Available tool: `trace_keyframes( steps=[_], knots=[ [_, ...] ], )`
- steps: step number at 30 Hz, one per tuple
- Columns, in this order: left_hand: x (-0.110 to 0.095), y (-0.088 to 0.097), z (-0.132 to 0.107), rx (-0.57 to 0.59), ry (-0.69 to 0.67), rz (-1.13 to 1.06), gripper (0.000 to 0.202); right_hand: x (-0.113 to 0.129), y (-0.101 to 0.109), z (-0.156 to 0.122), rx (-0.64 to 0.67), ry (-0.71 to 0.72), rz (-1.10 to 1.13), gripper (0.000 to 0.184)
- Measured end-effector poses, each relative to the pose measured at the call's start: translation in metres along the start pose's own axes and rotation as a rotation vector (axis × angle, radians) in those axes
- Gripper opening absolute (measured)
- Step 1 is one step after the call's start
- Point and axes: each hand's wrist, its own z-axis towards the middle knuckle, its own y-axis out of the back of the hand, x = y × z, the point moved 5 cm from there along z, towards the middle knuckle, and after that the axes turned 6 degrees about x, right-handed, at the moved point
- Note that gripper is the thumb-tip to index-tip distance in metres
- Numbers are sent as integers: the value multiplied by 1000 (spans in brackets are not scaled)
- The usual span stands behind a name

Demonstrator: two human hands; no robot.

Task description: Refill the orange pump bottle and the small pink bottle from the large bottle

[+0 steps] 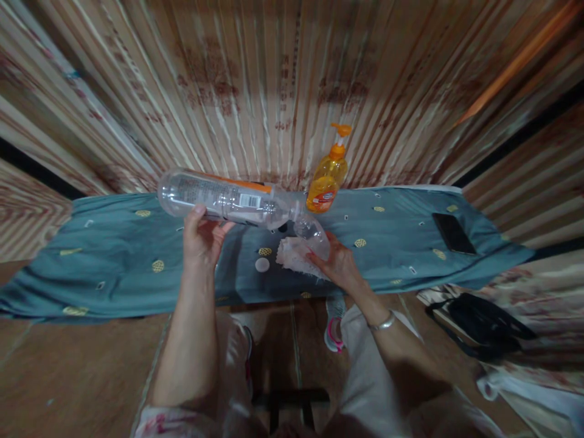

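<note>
the large clear bottle (219,196) lies tipped nearly level, left of the orange pump bottle (327,182), its neck pointing toward that landmark. the left hand (204,237) grasps it from beneath, thumb along the near side. the right hand (336,261), nearer the wearer than the pump bottle, has its fingers curled around a curved clear plastic piece (311,230) at the bottle's neck; whether the two touch, i cannot tell. the step in hand looks like fitting or lining up the piece with the neck, and the next move would seem to call for a steady bottle and a small turn of the right wrist. no liquid can be made out. a pale lacy cloth (296,255) and a white disc (262,264) lie on the wearer's side of the pump bottle, the disc farther left; a dark phone-like slab (454,233) lies well to its right.
</note>
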Motion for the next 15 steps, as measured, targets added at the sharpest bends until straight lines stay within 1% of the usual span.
trace_keyframes(
  steps=[6,10,15],
  knots=[
    [1,4,2,1,5,31,37,1,0,1,14,-22,-13,69],
    [1,3,3,4,13,30,36,3,1,2,22,-23,-6,65],
    [2,2,4,10,22,16,39,5,3,2,45,-37,-3,69]
  ],
)
